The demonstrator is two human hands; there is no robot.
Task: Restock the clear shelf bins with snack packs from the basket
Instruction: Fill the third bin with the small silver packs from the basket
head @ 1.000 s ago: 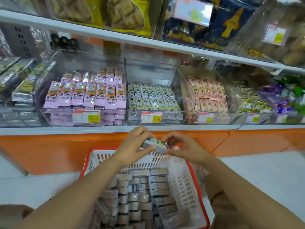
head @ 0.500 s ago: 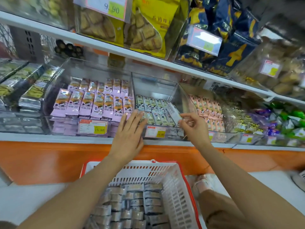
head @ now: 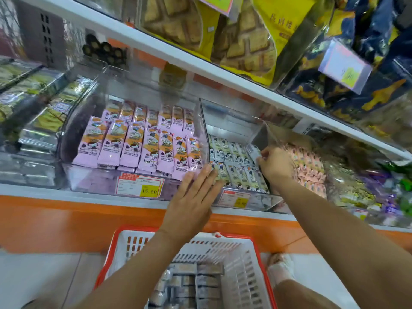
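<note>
One snack pack has left the basket; a second ago both hands held it above the rim, now the right hand alone pinches it in curled fingers, low in the middle clear bin, at the right end of the pale rows; placement looks nearly done. Meanwhile the left hand has let go; fingers straight and together, tips at the bin's front lip, contact unclear. Bin walls rigid, glossy, see-through; packs slim, flat, crinkly film pillows; pink packs next door overlap like shingles; basket a white plastic lattice, red-rimmed, many packs left.
</note>
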